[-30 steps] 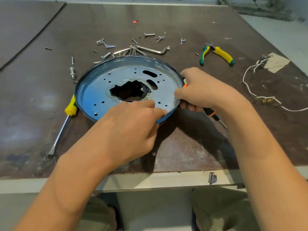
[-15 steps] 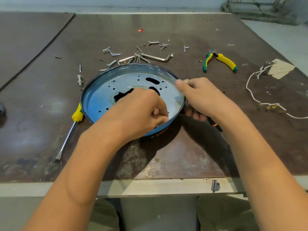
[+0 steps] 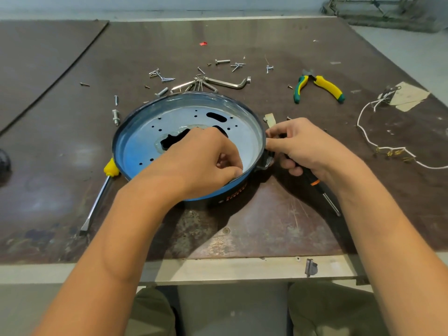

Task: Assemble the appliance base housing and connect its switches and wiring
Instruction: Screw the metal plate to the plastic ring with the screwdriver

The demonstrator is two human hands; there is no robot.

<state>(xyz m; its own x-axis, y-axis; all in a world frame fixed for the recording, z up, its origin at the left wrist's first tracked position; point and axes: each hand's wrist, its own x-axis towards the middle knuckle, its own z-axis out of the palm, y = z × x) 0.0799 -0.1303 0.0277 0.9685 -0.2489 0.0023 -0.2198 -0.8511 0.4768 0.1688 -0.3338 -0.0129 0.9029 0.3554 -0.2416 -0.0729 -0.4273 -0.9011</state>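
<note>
The round base housing (image 3: 145, 144), blue-filmed inside with a dark outer wall, lies open side up in the middle of the table. My left hand (image 3: 206, 161) reaches into it, its fingers curled against the right inner wall; what they pinch is hidden. My right hand (image 3: 305, 146) is outside the right rim. Its thumb and forefinger press on a small dark fitting (image 3: 266, 162) at the rim, while its other fingers hold a black and orange screwdriver (image 3: 318, 190). A white wire with brass terminals (image 3: 378, 143) lies at the right.
A yellow-handled flat screwdriver (image 3: 97, 202) pokes out from under the housing's left side. Behind the housing are loose screws (image 3: 162, 77), a bolt (image 3: 116, 117) and hex keys (image 3: 225, 82). Green and yellow pliers (image 3: 322, 87) lie at the back right. The table's front edge (image 3: 218, 267) is near.
My left hand has left the near rim and moved into the housing, toward its right inner wall. My right hand stays at the right rim, now pinching at the fitting.
</note>
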